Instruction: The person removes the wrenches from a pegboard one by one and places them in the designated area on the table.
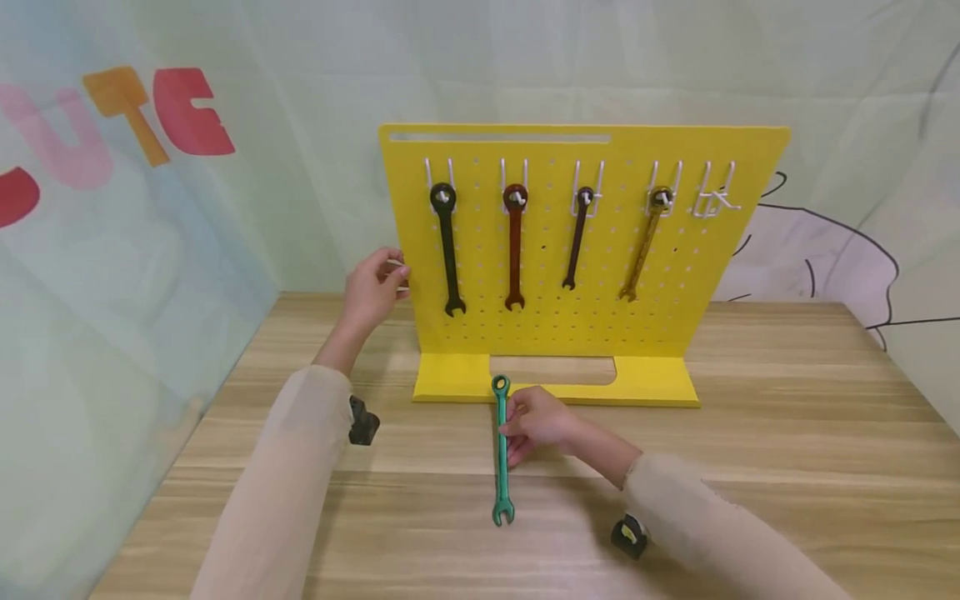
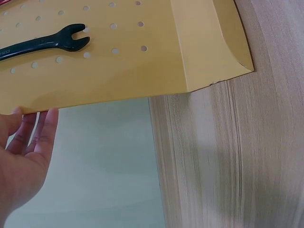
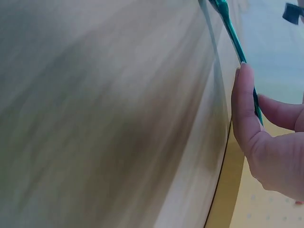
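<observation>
A yellow pegboard [image 1: 480,333] stands upright on the table. My left hand [image 1: 372,287] holds its left edge, thumb at the front and fingers reaching round the edge in the left wrist view. My right hand [image 1: 542,419] pinches a green combination wrench [image 1: 502,467] by its shaft, in front of the board's base. The ring end points toward the board and the open end toward me. On white hooks hang a dark green wrench [image 1: 449,254], a reddish-brown wrench [image 1: 515,254], a smaller dark wrench [image 1: 577,242] and a gold wrench [image 1: 643,254].
At the board's upper right is a white hook [image 1: 716,196] with nothing hanging on it. The board's base [image 1: 453,379] has a cut-out in its middle. Wood-grain tabletop [image 1: 795,433] extends on both sides. Behind hangs a pale printed curtain [image 1: 315,100].
</observation>
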Motion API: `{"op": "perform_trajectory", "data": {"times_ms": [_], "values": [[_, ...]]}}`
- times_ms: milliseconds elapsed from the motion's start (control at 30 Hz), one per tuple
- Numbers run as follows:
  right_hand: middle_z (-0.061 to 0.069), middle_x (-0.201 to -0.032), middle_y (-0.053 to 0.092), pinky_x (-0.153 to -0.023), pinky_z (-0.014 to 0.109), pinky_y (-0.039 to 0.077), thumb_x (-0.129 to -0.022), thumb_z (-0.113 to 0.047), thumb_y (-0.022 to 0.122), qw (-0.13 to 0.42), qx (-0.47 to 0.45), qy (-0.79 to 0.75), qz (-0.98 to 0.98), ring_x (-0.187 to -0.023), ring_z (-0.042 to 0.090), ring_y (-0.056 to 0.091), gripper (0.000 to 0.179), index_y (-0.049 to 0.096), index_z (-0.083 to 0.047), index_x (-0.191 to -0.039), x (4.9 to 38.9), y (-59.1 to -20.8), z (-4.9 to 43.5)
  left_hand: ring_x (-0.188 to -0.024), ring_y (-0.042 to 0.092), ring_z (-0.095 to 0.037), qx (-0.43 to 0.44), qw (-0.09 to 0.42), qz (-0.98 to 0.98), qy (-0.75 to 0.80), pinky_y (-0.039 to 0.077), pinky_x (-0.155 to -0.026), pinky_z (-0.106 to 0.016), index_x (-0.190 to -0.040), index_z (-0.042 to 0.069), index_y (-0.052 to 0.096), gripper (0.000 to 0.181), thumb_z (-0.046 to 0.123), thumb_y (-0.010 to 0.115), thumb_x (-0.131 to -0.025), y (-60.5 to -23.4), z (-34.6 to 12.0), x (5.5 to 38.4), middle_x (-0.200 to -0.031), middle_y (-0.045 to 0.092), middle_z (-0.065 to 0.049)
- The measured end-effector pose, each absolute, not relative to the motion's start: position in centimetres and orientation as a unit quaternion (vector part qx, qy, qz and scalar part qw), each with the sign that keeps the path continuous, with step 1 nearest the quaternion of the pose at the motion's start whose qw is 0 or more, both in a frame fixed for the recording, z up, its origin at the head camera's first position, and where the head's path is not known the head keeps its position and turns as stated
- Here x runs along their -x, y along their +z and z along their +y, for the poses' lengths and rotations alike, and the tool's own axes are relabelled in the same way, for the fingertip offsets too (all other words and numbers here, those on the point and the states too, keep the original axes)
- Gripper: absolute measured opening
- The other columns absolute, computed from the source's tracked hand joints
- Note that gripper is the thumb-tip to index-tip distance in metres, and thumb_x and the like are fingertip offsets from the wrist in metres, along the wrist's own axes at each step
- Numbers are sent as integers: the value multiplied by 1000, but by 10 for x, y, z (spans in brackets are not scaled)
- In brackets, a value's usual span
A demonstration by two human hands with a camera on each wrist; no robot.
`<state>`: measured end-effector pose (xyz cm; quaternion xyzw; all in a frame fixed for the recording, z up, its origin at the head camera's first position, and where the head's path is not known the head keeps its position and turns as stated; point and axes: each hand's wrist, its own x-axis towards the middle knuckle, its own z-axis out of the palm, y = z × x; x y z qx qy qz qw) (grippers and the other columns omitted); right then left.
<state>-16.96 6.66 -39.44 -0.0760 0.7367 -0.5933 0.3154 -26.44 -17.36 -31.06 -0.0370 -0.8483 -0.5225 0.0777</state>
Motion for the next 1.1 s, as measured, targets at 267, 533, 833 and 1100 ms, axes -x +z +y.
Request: {"op": "perform_trajectory", "data": {"times_ms": [267,533,833,1100], "values": [[14,-57,58,-50,33,56,-85,9,56,345,93,-578,734,-47,18,60,10,49,7,-79,161,-398,45,-93,59,-30,38,79,-849,-520,55,-74,-27,-113,-1,49,21,10,46,-96,-311,-173,265,-107,57,-20],[18,-62,60,-54,35,57,-86,8,56,361,77,-581,725,-53,25,63,8,49,9,-80,159,-401,36,-94,59,-30,37,78,-852,-516,55,-75,-27,-113,-1,49,21,11,46,-96,-312,-173,266,-108,57,-19],[19,-67,60,-58,37,57,-87,10,52,366,67,-605,704,-58,26,64,4,51,13,-84,158,-402,35,-94,59,-30,35,77,-851,-519,55,-75,-26,-113,-1,49,21,10,46,-95,-313,-174,266,-108,57,-20],[19,-74,62,-61,38,57,-88,6,53,358,95,-603,706,-63,26,65,8,56,13,-90,163,-398,50,-93,60,-31,38,80,-852,-516,55,-74,-27,-113,-1,50,21,11,46,-96,-314,-175,267,-108,58,-20]]}}
